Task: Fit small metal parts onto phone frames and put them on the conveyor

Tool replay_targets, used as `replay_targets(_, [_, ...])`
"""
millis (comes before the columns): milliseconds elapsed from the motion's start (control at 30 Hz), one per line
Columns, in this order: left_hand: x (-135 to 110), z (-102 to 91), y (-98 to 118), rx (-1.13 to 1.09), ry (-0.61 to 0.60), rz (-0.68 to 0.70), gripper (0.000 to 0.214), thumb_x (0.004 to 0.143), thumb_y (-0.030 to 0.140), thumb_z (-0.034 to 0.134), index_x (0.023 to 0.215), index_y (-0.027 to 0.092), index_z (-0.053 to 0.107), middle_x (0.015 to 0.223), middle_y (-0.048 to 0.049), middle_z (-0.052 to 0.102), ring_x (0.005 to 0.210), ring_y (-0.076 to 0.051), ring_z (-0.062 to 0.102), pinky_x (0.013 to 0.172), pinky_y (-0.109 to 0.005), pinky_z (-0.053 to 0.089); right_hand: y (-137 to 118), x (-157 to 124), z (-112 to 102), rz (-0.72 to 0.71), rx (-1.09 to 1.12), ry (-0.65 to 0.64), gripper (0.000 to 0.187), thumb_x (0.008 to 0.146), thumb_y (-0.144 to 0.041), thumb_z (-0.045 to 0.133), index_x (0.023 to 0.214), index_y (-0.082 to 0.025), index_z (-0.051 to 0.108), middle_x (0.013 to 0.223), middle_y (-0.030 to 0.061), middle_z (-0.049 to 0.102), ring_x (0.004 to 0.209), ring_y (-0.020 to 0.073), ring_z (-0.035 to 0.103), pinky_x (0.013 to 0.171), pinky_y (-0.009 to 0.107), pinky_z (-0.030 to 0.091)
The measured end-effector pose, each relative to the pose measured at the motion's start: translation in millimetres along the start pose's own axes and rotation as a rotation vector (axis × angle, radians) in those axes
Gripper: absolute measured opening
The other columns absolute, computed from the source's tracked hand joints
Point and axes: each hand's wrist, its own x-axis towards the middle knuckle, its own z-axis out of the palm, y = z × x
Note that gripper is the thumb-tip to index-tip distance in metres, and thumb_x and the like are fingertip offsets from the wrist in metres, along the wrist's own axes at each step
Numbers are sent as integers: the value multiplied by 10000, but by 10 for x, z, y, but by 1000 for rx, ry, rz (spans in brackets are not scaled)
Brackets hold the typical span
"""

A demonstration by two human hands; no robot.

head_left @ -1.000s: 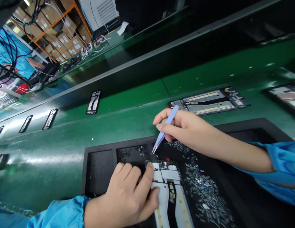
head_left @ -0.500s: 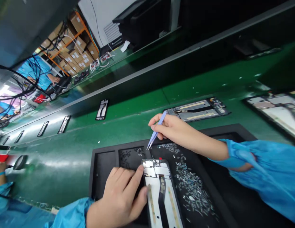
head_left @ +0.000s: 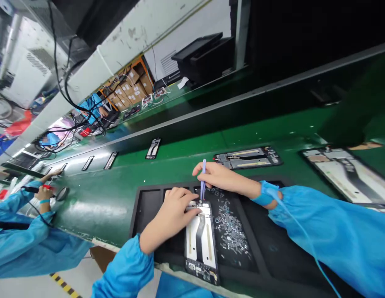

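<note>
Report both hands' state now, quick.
Left hand: open, thumb and forefinger apart, resting on the opened phone near its top end.
Right hand: closed, holding purple tweezers.

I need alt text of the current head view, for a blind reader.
The right hand holds slim lilac tweezers at the far end of an opened, black-edged phone; the left hand touches it. Tiny shiny pieces lie alongside in a black compartmented tray on a green bench.

Tweezer tips point(head_left: 201, 195) indistinct, right sleeve point(head_left: 344, 231) cropped

White glare on green bench point(head_left: 102, 209), upper left perhaps blurry.
</note>
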Motion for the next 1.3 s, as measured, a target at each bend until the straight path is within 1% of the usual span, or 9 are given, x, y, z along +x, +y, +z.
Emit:
replay_targets(133, [178, -89, -110, -19, -104, 64, 293, 887, 396, 827, 1124, 247, 740, 1096, -25, 707, 1088, -223, 621, 976, -372, 413, -32, -41, 37, -30, -74, -21, 207, 1005, -350, 662, 1070, -154, 650, 829, -17, 650, 621, 110, 597, 611, 270, 538])
replay_targets(333, [228, -47, -203, -81, -111, 68, 291, 864, 408, 848, 1040, 204, 736, 1061, -32, 726, 1049, -203, 650, 976, -348, 435, -109, -92, 40, -23, -110, -4, 251, 1016, -384, 648, 1116, -154, 668, 1011, 43, 698, 803, 157, 678, 739, 337, 599])
replay_targets(633, [254, 3, -225, -83, -84, 89, 307, 989, 467, 679, 986, 161, 705, 1018, -50, 711, 1023, -211, 665, 1002, -444, 503, -162, -123, 28, 27, -84, 70, 265, 1015, -381, 650, 1163, -162, 668, 1102, 66, 699, 890, 180, 691, 796, 371, 606])
replay_targets(767, [270, -18, -201, -27, -94, 130, 259, 1039, 398, 610, 977, 165, 706, 992, -37, 709, 997, -200, 665, 978, -424, 499, -112, -41, -16, 60, -24, 153, 293, 1016, -390, 646, 1198, -160, 659, 1138, 75, 693, 931, 196, 693, 821, 393, 606])
replay_targets(867, [284, -61, -177, 34, -99, 172, 257, 1011, 419, 662, 1006, 168, 717, 984, -49, 708, 966, -191, 653, 926, -367, 475, -64, 10, -51, 77, 24, 181, 307, 1014, -390, 649, 1217, -159, 654, 1162, 80, 689, 957, 205, 693, 840, 407, 604])
replay_targets(967, [294, -134, -143, 111, -117, 272, 308, 951, 447, 747, 1137, 203, 721, 1059, -60, 699, 1019, -193, 632, 920, -338, 443, -39, 22, -65, 78, 68, 185, 302, 1015, -389, 648, 1212, -161, 656, 1158, 79, 690, 952, 203, 693, 837, 404, 604])
replay_targets(1067, [299, -210, -102, 207, -152, 416, 180, 1025, 304, 653, 1185, 251, 715, 1146, -59, 691, 1081, -193, 620, 946, -346, 433, -39, 11, -69, 70, 108, 192, 292, 1016, -391, 645, 1196, -161, 660, 1136, 74, 692, 927, 194, 692, 817, 389, 605])
replay_targets(1167, [303, -250, -60, 308, -176, 546, 215, 1054, 160, 544, 1196, 210, 698, 1145, -94, 698, 1068, -208, 633, 941, -389, 471, -39, 13, -85, 67, 138, 210, 288, 1016, -392, 645, 1185, -159, 661, 1117, 69, 693, 908, 189, 690, 802, 380, 604])
replay_targets(1300, [321, -250, -17, 356, -221, 690, 209, 1055, 123, 491, 1146, 133, 679, 1072, -129, 710, 1026, -218, 665, 939, -419, 549, -14, 41, -114, 78, 157, 226, 285, 1014, -388, 649, 1180, -156, 660, 1106, 67, 694, 897, 187, 690, 794, 376, 604])
